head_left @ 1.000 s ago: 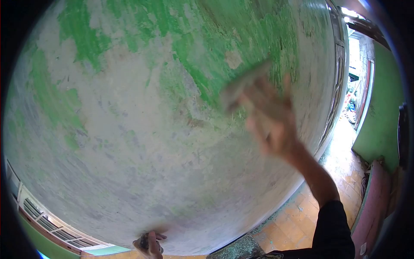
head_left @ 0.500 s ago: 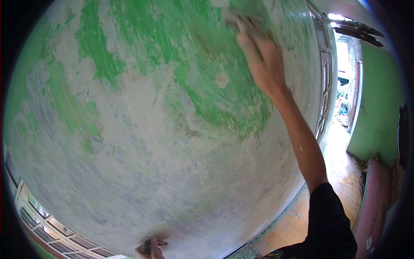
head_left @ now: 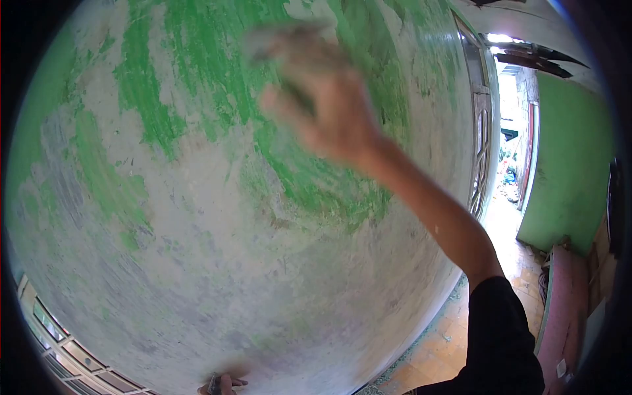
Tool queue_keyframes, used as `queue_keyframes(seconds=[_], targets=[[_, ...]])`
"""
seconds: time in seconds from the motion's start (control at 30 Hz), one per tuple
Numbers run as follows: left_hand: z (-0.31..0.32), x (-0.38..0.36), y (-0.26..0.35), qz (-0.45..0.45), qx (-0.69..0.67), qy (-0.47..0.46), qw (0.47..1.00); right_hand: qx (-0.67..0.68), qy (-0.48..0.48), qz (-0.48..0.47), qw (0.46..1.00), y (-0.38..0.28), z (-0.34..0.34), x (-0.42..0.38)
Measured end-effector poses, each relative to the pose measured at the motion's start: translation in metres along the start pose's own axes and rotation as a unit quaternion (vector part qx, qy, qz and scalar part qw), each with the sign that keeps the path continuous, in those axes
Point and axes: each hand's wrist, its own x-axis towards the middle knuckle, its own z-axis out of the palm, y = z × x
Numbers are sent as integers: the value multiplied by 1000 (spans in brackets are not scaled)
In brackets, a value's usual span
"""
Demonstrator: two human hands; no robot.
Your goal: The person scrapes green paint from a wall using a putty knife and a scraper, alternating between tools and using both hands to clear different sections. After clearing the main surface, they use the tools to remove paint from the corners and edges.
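Note:
My right hand (head_left: 329,99) is up against the upper part of a wall (head_left: 197,224) with patchy green paint over bare grey plaster. It is closed around a flat, grey scraper (head_left: 286,38), smeared by motion, its wide edge towards the green paint. At the bottom of the view, my left hand (head_left: 225,384) rests close to the wall's lower part, fingers bent around a small dark thing (head_left: 214,383) that I cannot make out. Most of the left hand is cut off by the frame edge.
To the right, a doorway (head_left: 508,145) opens to bright daylight beside another green wall (head_left: 569,158). Paint flakes lie on the orange tiled floor (head_left: 438,342) along the wall's foot. A pink panel (head_left: 566,309) leans at the right. A window frame (head_left: 72,349) shows at lower left.
My right hand has swept left and slightly down across the wall with the scraper. The view has shifted a little; my left hand sits slightly lower in the frame.

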Motion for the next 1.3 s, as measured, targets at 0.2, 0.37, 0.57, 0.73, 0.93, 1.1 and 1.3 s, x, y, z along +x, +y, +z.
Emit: queue_keyframes(seconds=[0.2, 0.37, 0.57, 0.73, 0.93, 1.1, 1.3], targets=[[-1, -1, -4, -6, -28, -15, 999, -25, -71, -92, 993, 40, -46, -48], [-3, 1, -5, 32, -47, -43, 997, -11, -31, -1, 999, 11, -7, 16], [-14, 6, 3, 72, 60, -89, 992, -81, -68, -78, 991, 33, -40, -43], [-13, 6, 12, 86, 67, -111, 988, -4, -13, 125, 992, 29, -2, 50], [-20, 3, 16, 38, 53, -127, 990, -57, -71, -96, 991, -10, -16, -53], [-33, 10, 8, 85, 68, -205, 973, 7, -69, 319, 945, 18, -7, 73], [-45, 6, -14, 50, -25, -244, 968, 22, -122, -131, 984, -61, 12, -68]])
